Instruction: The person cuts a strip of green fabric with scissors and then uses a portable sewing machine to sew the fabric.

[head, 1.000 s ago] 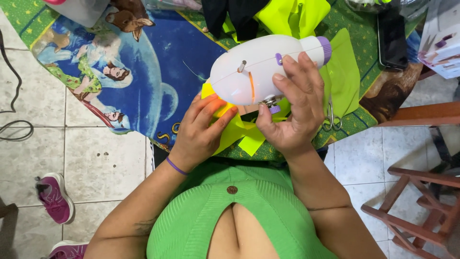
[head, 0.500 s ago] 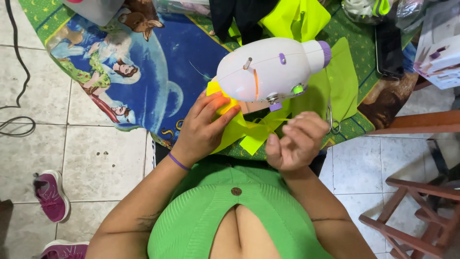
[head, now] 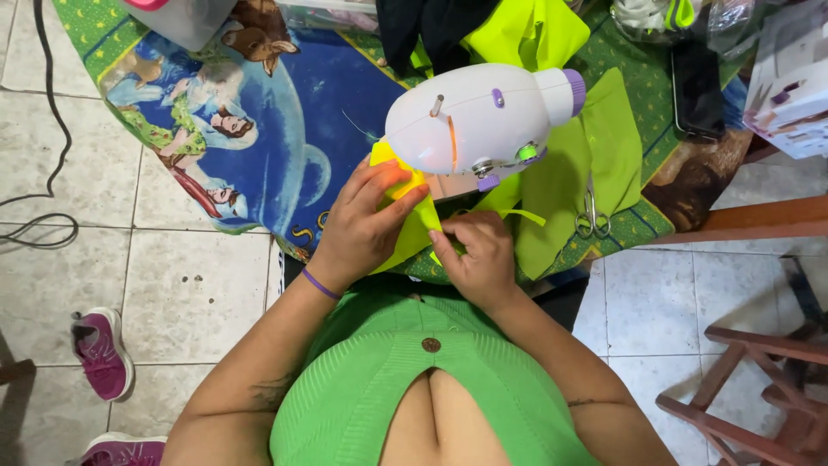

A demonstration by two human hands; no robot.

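A small white sewing machine (head: 483, 116) with purple knobs stands on a table covered by a cartoon-print cloth (head: 259, 129). Yellow fabric (head: 405, 220) lies under its head. My left hand (head: 366, 220) presses flat on that fabric at the machine's left side. My right hand (head: 474, 255) sits just below the machine, fingers curled and pinching the fabric's near edge. A thin lime strip (head: 526, 216) sticks out beside it.
Lime green cloth (head: 595, 164) spreads right of the machine with small scissors (head: 588, 211) on it. A dark phone (head: 697, 82) and a box (head: 793, 95) lie at the far right. A wooden stool (head: 759, 380), pink shoes (head: 103, 354) and a cable (head: 39, 173) are on the tiled floor.
My right hand came off the machine's right side, dropped below it and now pinches the fabric. The left hand stayed on the yellow fabric.
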